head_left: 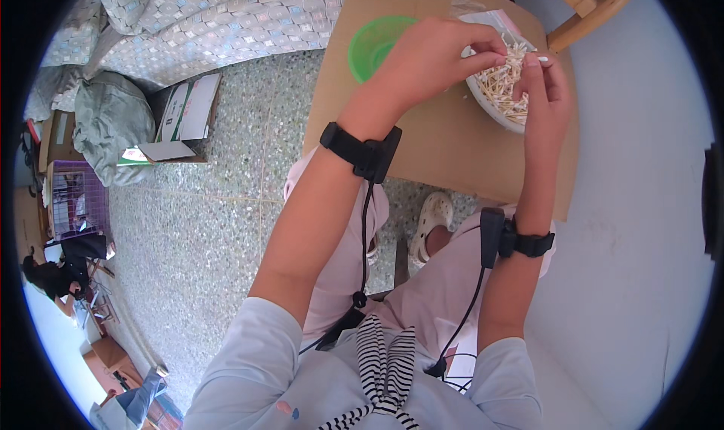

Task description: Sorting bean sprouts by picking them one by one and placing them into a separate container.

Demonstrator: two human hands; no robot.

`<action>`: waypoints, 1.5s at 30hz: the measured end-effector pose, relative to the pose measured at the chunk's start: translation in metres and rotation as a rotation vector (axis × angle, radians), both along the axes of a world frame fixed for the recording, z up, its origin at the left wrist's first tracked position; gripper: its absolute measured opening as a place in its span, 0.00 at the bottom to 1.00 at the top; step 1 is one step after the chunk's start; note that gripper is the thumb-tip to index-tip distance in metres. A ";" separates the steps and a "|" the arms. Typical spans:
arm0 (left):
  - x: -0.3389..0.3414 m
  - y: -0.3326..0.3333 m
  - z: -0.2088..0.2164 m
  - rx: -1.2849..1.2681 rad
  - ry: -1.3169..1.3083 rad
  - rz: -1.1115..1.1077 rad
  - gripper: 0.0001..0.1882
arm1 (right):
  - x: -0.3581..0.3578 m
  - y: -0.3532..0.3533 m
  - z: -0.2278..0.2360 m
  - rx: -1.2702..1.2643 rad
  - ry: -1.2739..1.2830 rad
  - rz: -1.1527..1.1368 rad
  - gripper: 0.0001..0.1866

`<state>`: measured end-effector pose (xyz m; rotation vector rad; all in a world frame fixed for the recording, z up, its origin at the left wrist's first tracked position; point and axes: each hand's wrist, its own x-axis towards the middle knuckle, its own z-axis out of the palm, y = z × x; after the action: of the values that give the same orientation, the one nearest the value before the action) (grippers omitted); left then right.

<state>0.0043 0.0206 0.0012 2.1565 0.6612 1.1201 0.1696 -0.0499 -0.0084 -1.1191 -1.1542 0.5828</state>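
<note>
A white bowl (494, 116) heaped with cotton swabs (499, 83) stands on the cardboard-covered surface (430, 147). Over its left side, my left hand (441, 57) is closed, thumb and forefinger pinched together. Whatever lies between those fingertips is too small to make out. At the bowl's right rim my right hand (547, 91) pinches a cotton swab, its white tip (543, 58) showing beyond the thumb and forefinger. A green bowl (357, 52) sits left of the white one, partly covered by my left hand; its inside shows only in part.
Behind the white bowl lies a clear plastic bag (494, 19). A wooden chair (592, 12) stands at the far right, beside the pale wall (630, 166). On the speckled floor at left are an opened carton (188, 110) and a grey-green bag (113, 121). Another person (56, 275) sits at far left.
</note>
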 end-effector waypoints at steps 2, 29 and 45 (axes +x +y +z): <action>0.000 -0.001 0.002 0.041 0.048 -0.052 0.10 | -0.001 -0.005 0.007 -0.127 0.056 0.073 0.08; 0.003 0.005 -0.008 0.232 -0.003 0.007 0.08 | 0.008 -0.009 0.018 -0.194 -0.195 -0.082 0.06; 0.002 0.007 0.006 0.133 -0.125 -0.023 0.08 | 0.008 -0.012 0.011 -0.191 -0.145 0.078 0.06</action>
<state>0.0061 0.0281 0.0077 2.1770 0.5174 1.3068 0.1774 -0.0615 0.0027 -1.3001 -1.2918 0.6925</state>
